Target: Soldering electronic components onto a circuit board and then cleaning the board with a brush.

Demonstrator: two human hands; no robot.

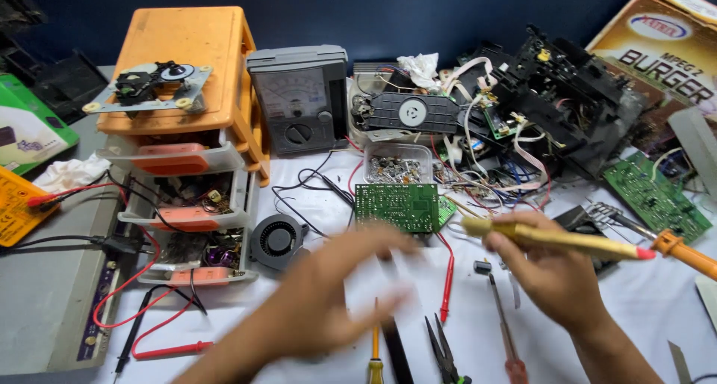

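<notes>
Clear tub [398,162] holds small parts; drawers [196,205] open.

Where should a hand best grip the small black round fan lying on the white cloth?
Probably by its outer rim, from above. The small black round fan lies flat and face-up beside the orange drawer unit, so its edges on the open cloth side are the most reachable, away from the blades.

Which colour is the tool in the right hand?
Pale yellow tool with a red tip, held by the right hand; head view.
</notes>
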